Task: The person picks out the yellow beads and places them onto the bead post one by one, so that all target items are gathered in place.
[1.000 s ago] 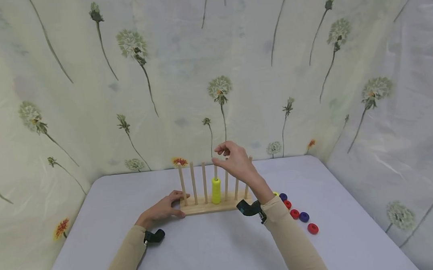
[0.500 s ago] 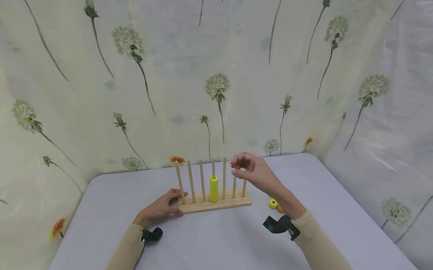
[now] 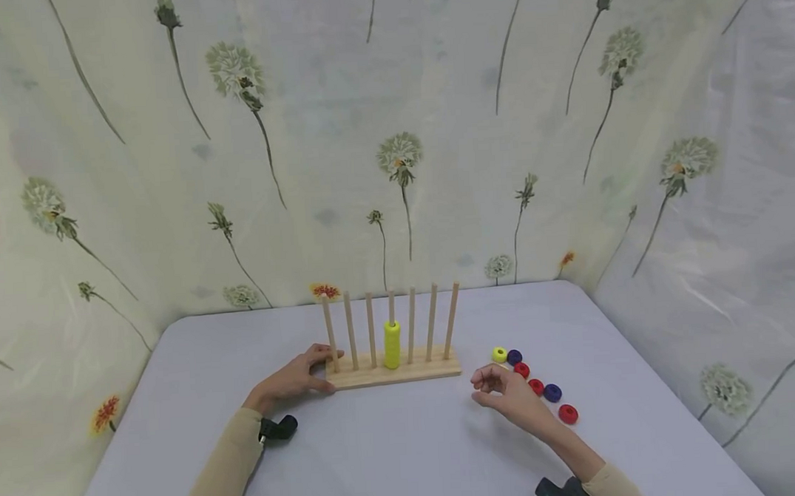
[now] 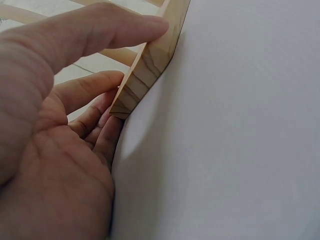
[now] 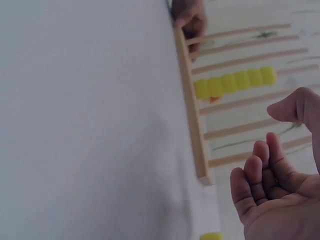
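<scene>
A wooden peg rack [image 3: 396,377] stands on the table with a row of upright pegs. Several yellow beads [image 3: 392,345] are stacked on its middle peg; the right wrist view shows the same yellow stack [image 5: 235,82]. My left hand [image 3: 293,378] grips the rack's left end, thumb at the front and fingers behind; the left wrist view shows the thumb against the wooden base [image 4: 145,70]. To the right of the rack, my right hand [image 3: 511,398] hovers over the table, loosely curled, thumb and fingers apart with nothing between them. It partly hides the loose beads.
Right of the rack lie loose beads: a yellow bead [image 3: 500,354], a blue bead [image 3: 514,357], a red bead [image 3: 522,370], and several more red and blue ones trailing toward the front right. A flower-patterned curtain [image 3: 327,170] stands behind the table [image 3: 380,456].
My right hand has moved from above the yellow stack rightward and down, toward the loose beads. The left hand keeps its grip on the rack. The yellow stack looks the same.
</scene>
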A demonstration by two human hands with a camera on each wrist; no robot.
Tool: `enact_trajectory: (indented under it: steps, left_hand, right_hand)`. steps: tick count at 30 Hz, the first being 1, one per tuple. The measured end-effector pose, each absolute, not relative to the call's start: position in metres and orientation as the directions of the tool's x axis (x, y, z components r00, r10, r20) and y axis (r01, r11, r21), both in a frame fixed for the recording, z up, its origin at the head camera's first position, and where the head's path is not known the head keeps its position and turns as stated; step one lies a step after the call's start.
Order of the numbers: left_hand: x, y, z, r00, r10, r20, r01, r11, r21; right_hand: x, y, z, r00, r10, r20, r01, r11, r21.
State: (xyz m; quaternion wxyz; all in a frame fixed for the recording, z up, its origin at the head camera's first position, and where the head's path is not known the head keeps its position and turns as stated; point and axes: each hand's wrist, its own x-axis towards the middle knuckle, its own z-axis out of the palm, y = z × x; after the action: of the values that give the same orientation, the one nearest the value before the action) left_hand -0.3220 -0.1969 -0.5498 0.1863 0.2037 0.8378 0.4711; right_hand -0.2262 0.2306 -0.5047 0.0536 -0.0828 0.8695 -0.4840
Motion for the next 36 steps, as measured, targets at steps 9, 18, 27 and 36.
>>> enact_trajectory:
  steps: [9,18,27,36]
  left_hand:
    - [-0.321,-0.199,-0.549,-0.85,0.513,-0.124,0.164,0.481,0.861]
    - [-0.323,-0.199,-0.55,-0.844,0.526,-0.106,0.194,0.483,0.854]
    - [-0.321,-0.197,-0.55,-0.836,0.54,-0.095,0.19,0.447,0.874]
    - [-0.319,-0.195,-0.55,-0.846,0.525,-0.095,0.2,0.476,0.856]
  right_hand:
    - [-0.228,0.256,-0.538,-0.998,0.033,-0.058,0.066,0.636,-0.769]
    - [-0.249,0.269,-0.543,-0.993,0.115,0.008,0.07,0.66,-0.748]
    - [-0.274,0.271,-0.544,-0.985,0.17,0.003,0.119,0.7,-0.704]
    - [-0.281,0.273,-0.543,-0.987,0.162,-0.008,0.122,0.711,-0.692]
